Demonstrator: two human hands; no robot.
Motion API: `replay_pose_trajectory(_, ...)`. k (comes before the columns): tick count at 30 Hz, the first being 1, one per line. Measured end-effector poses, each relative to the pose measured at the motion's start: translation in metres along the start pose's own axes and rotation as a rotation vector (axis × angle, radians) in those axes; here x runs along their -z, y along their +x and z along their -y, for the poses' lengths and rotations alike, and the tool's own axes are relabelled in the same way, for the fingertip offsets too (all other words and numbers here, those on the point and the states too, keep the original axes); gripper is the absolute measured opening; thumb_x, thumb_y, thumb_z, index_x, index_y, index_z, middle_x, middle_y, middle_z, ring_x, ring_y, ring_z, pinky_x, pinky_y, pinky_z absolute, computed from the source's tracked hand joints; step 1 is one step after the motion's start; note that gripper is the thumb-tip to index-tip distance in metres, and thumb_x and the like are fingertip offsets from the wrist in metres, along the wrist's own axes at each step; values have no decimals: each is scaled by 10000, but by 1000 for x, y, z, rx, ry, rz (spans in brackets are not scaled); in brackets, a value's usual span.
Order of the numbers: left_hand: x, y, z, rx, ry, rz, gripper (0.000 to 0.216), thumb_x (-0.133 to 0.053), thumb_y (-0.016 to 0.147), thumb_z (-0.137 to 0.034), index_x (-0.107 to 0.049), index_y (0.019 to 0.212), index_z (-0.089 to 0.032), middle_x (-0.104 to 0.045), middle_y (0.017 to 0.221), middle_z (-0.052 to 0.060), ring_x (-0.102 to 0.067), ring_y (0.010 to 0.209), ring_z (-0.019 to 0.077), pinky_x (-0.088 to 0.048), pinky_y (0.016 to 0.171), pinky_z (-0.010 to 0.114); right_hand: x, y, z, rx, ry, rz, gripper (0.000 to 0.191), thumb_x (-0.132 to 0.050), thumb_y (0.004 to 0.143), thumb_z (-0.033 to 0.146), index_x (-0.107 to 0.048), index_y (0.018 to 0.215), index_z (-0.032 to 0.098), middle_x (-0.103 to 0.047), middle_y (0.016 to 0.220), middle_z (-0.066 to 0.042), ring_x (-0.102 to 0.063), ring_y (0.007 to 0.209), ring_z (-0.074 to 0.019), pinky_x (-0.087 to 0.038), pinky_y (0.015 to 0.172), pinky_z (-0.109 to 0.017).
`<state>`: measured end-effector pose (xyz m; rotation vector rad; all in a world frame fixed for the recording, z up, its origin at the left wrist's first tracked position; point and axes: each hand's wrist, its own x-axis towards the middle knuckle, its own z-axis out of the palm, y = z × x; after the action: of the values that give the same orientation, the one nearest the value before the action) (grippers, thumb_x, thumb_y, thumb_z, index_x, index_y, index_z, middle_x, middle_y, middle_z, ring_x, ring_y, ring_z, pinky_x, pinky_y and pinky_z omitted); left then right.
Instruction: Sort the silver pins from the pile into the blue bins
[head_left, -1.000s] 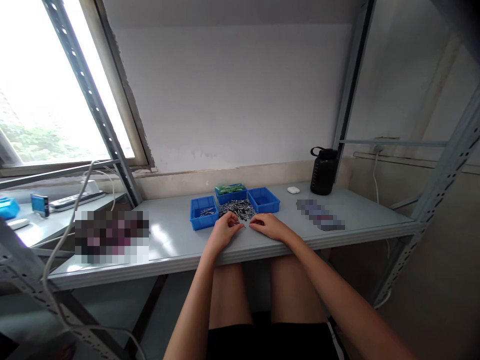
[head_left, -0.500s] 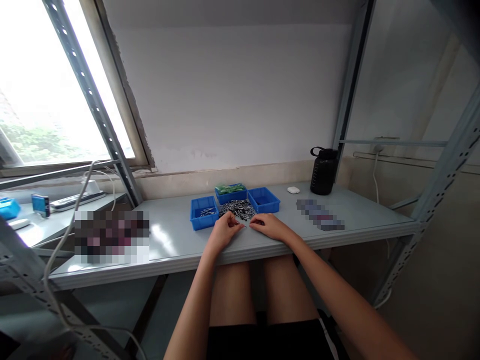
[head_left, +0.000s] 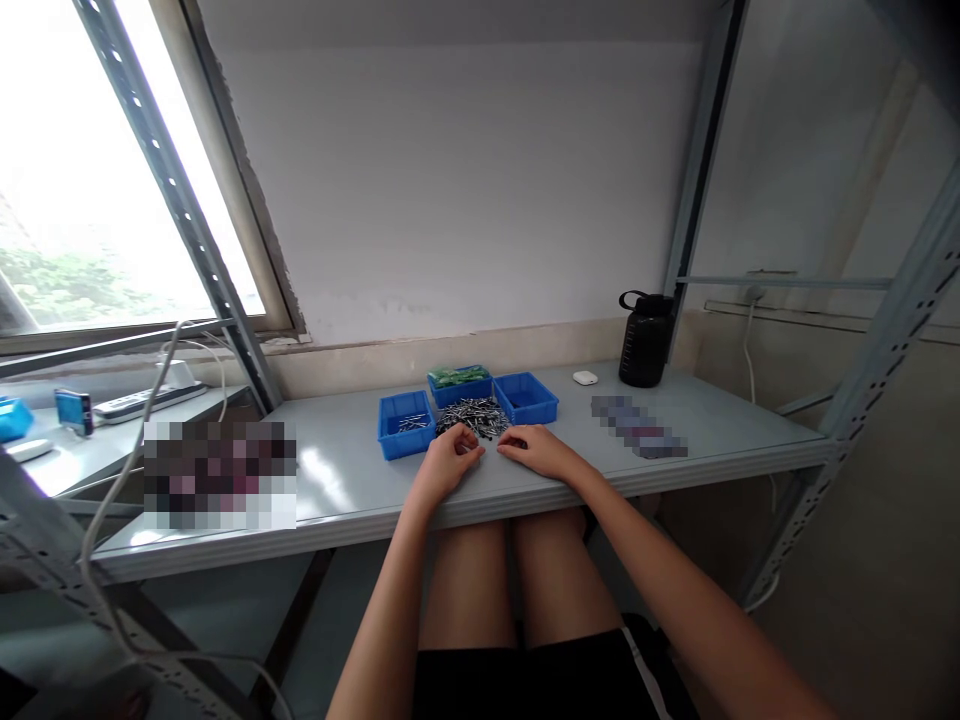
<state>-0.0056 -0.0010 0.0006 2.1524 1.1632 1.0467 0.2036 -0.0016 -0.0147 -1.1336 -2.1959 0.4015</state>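
A heap of small metal pins (head_left: 474, 415) lies on the grey table (head_left: 352, 480) among three blue trays. My left hand (head_left: 448, 462) rests at the near edge of the heap, its fingers curled and pinched together on something too small to make out. My right hand (head_left: 538, 449) lies just to the right, fingertips pointing at the left hand and close to it, fingers bent low over the table. The left blue tray (head_left: 403, 432) holds a few pins. The back tray (head_left: 459, 384) holds green parts. The right tray (head_left: 527, 398) looks nearly bare.
A black water bottle (head_left: 645, 340) and a small white case (head_left: 585, 378) stand at the back right. Slanted metal rack posts (head_left: 172, 200) frame both sides. A second table at the left carries a power strip (head_left: 142, 398) with cables.
Both hands stay at the front of the pin heap with only small finger movement. My knees under the table have drawn closer together, and the view has shifted slightly.
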Motion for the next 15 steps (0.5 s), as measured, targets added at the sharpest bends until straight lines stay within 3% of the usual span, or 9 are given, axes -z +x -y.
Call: replay_pose_trajectory(15, 1, -1, -1, -6, 51, 28, 195, -583, 916, -318, -641, 953, -135, -667, 896, 38, -636, 835, 172, -518, 796, 371, -1, 0, -2, 2, -6, 2, 211, -555, 946, 332, -641, 988, 144, -668, 953, -39, -641, 859, -168, -524, 800, -372)
